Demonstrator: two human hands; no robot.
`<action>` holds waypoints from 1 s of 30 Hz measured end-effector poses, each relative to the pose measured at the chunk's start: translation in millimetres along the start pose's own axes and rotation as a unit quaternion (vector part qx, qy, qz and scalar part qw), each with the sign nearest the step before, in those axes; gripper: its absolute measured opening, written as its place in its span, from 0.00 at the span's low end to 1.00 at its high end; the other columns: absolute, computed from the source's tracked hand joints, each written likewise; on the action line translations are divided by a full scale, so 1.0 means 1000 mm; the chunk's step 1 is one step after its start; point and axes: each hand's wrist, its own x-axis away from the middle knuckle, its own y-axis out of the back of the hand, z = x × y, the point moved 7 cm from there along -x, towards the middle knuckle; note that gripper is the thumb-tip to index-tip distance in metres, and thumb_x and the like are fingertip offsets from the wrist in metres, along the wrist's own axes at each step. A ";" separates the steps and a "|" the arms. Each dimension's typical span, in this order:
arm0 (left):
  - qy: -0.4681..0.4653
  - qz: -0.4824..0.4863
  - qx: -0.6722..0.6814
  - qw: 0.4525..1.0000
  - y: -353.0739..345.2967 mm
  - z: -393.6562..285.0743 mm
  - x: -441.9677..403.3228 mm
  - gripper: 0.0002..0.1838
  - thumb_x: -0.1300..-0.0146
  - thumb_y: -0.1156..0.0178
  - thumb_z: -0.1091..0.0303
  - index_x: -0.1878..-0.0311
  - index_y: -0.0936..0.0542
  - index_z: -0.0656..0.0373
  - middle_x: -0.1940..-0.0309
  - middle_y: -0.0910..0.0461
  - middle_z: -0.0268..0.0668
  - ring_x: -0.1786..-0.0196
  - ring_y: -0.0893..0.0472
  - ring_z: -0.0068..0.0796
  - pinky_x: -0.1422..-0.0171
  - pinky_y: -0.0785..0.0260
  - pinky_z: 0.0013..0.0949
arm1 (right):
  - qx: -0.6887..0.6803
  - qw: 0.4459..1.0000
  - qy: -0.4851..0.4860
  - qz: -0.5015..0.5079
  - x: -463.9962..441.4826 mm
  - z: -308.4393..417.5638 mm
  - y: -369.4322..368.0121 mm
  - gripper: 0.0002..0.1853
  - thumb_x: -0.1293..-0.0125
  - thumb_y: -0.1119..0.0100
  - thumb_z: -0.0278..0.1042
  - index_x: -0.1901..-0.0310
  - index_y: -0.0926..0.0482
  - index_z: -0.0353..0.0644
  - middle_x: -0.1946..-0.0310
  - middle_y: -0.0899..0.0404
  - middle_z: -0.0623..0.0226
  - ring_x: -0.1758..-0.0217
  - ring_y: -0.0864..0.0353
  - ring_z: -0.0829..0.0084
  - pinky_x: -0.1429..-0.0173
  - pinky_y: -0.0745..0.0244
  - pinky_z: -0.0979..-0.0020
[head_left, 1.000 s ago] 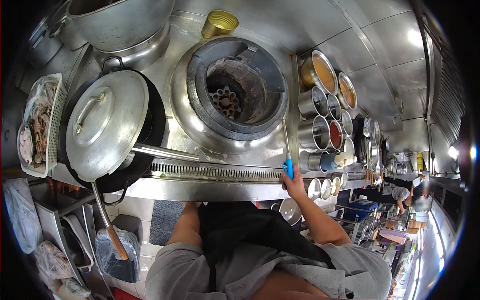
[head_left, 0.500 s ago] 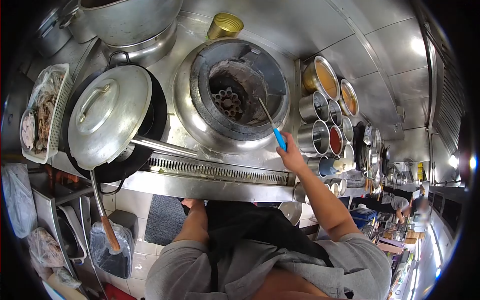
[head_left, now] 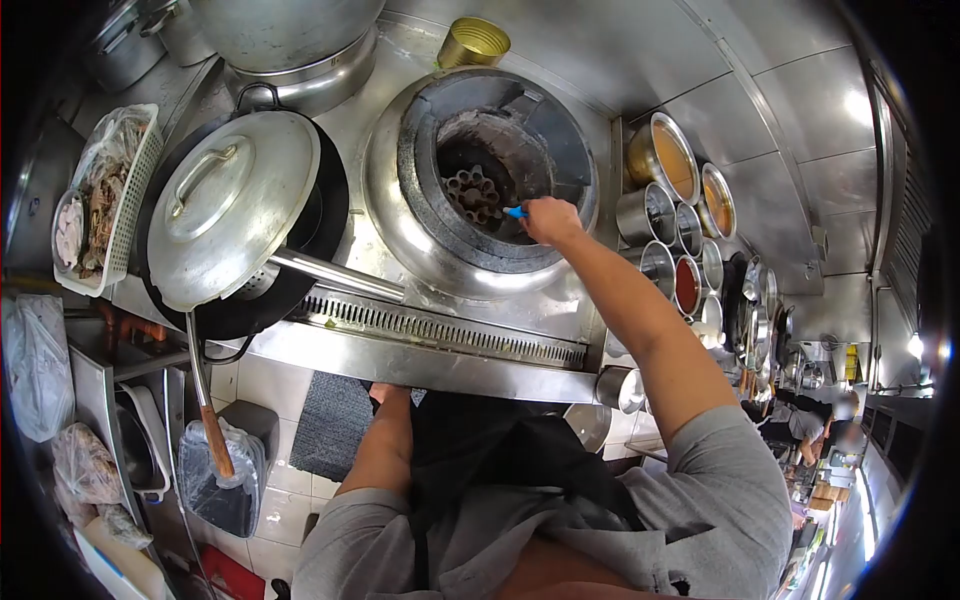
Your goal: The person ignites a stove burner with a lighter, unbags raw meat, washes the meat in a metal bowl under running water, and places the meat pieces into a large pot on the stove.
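Observation:
My right hand (head_left: pixel 550 219) is closed round the blue handle (head_left: pixel 516 212) of a thin tool, over the right part of the burner's opening. The tool's far part cannot be made out against the dark pit. The round burner (head_left: pixel 412 190) has a thick grey rim and a cluster of nozzles (head_left: pixel 474 195) at its bottom. My left hand (head_left: pixel 386 392) is low by the counter's front edge (head_left: pixel 440 370), mostly hidden beneath it, and its fingers do not show.
At the left a black wok (head_left: pixel 335 190) holds a metal lid (head_left: pixel 235 210) and long-handled tools. A tin can (head_left: pixel 474 42) stands behind the burner. Metal pots (head_left: pixel 640 215) with sauces line the right side. Co-workers (head_left: pixel 805 420) are far off at the right.
My right hand has lifted the blue-handled tool from the counter's right front and moved it up and left over the burner's opening. The view has shifted slightly.

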 end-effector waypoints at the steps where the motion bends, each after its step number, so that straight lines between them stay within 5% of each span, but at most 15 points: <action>1: 0.003 0.007 0.008 1.000 -0.002 0.000 -0.001 0.36 0.39 0.48 0.35 0.30 0.36 0.37 0.35 0.29 0.33 0.35 0.27 0.37 0.38 0.30 0.42 | 0.000 1.000 0.002 0.001 -0.007 0.007 0.000 0.14 0.37 0.45 0.42 0.53 0.17 0.53 0.58 0.16 0.57 0.53 0.16 0.54 0.51 0.21 0.55; 7: -0.008 -0.045 -0.005 0.999 0.011 -0.001 0.020 0.31 0.35 0.54 0.35 0.32 0.32 0.35 0.36 0.27 0.33 0.36 0.25 0.35 0.38 0.31 0.43 | 0.065 0.997 -0.011 0.041 -0.021 0.017 -0.008 0.12 0.40 0.44 0.35 0.57 0.16 0.48 0.57 0.16 0.57 0.50 0.16 0.57 0.50 0.20 0.58; 19: -0.005 0.032 0.011 0.999 0.015 -0.004 0.015 0.38 0.38 0.51 0.33 0.27 0.41 0.36 0.30 0.35 0.32 0.31 0.31 0.35 0.34 0.33 0.43 | -0.112 0.991 -0.057 -0.051 0.090 -0.013 0.010 0.16 0.35 0.45 0.48 0.51 0.19 0.54 0.55 0.19 0.54 0.50 0.19 0.52 0.48 0.24 0.53; 25: -0.074 -0.010 0.016 0.997 -0.010 0.006 -0.008 0.34 0.37 0.53 0.33 0.31 0.34 0.35 0.34 0.30 0.33 0.34 0.28 0.38 0.35 0.33 0.44 | -0.339 0.929 -0.025 -0.144 0.199 -0.058 -0.017 0.20 0.35 0.43 0.43 0.45 0.23 0.43 0.57 0.19 0.52 0.52 0.19 0.55 0.49 0.27 0.60; 30: -0.136 -0.019 -0.053 0.989 0.018 -0.012 0.020 0.34 0.37 0.54 0.33 0.31 0.33 0.39 0.33 0.31 0.34 0.33 0.29 0.42 0.33 0.34 0.44 | -0.502 0.844 -0.191 -0.018 0.323 -0.077 -0.117 0.21 0.33 0.41 0.44 0.44 0.24 0.41 0.61 0.18 0.59 0.57 0.21 0.67 0.49 0.28 0.67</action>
